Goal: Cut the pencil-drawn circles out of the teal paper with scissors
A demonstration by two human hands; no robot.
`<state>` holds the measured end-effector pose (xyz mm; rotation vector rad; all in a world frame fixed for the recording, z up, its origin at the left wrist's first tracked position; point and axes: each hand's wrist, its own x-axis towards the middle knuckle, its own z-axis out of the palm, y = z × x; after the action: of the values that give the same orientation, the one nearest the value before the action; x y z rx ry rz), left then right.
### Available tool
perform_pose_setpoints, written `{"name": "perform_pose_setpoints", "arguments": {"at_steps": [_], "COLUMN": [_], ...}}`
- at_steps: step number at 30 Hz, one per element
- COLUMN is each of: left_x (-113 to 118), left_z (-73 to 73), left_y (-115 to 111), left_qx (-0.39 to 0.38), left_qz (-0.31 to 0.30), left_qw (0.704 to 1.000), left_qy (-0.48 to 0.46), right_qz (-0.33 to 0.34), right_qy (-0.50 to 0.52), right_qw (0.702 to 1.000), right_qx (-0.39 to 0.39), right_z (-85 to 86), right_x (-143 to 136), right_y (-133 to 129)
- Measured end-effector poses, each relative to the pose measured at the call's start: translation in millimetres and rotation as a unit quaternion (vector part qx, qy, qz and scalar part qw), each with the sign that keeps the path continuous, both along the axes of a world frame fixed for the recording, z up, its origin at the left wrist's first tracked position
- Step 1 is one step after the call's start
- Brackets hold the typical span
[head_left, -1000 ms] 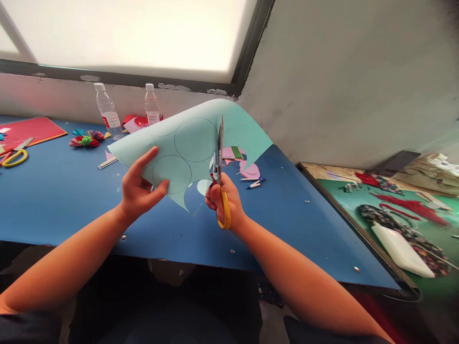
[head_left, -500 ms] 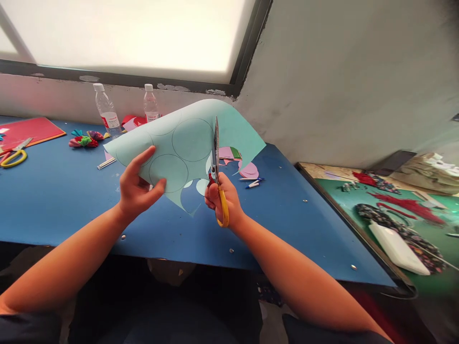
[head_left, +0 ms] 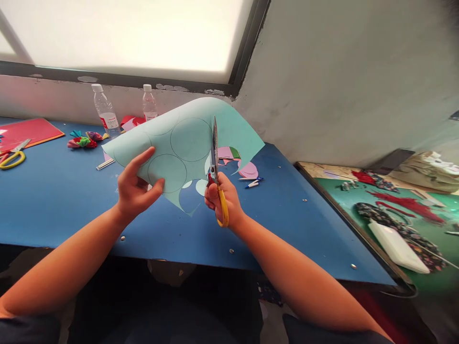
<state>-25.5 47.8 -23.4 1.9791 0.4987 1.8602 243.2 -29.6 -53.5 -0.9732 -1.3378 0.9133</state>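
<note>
Since the earlier frame the sheet [head_left: 182,143] and scissors [head_left: 214,165] have shifted slightly leftward over the counter [head_left: 279,229], and the view itself has turned a little. The sheet, pale blue-green and marked with drawn circles, is held raised above the counter, its top bent over and its right corner hanging free; its lower edge is scalloped by curved cuts. The left hand [head_left: 135,191] has its fingers clamped on the sheet's lower left part, thumb and forefinger on the near face. The right hand [head_left: 229,200] has its fingers closed around the scissors' grips, one yellow loop projecting below. The blades point upward at the sheet, just beside a drawn circle; seen nearly edge-on, their opening cannot be determined. Pale rounds [head_left: 201,188] lie beneath the sheet, partly hidden. Pink rounds [head_left: 248,168] are stacked beyond the right hand, with pens [head_left: 254,184] just beside them. Two bottles [head_left: 107,112] stand at the rear; near them lies a bright cloth bundle [head_left: 82,141]. At far left, spare scissors [head_left: 14,160] with yellow loops lie partly over a red sheet [head_left: 30,134].
</note>
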Motion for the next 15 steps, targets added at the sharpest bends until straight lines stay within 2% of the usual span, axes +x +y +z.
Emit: {"name": "perform_pose_setpoints", "arguments": {"at_steps": [4,8,15], "left_x": [-0.9,3.2,5.3], "left_z": [0.0,1.9,3.4], "left_y": [-1.2,-0.9,1.3], "left_qx": [-0.011,0.018,0.032], "left_qz": [-0.007,-0.021,0.003], "left_qw": [1.0,0.999,0.999], "left_qy": [0.002,-0.016,-0.029], "right_qz": [0.001,0.001,-0.007], "right_qy": [0.003,0.004,0.011], "right_qw": [1.0,1.0,1.0], "right_qx": [0.003,0.003,-0.006], "right_z": [0.9,2.1,4.0], "right_x": [-0.8,-0.8,-0.6], "right_y": [-0.7,-1.4,-1.8]}}
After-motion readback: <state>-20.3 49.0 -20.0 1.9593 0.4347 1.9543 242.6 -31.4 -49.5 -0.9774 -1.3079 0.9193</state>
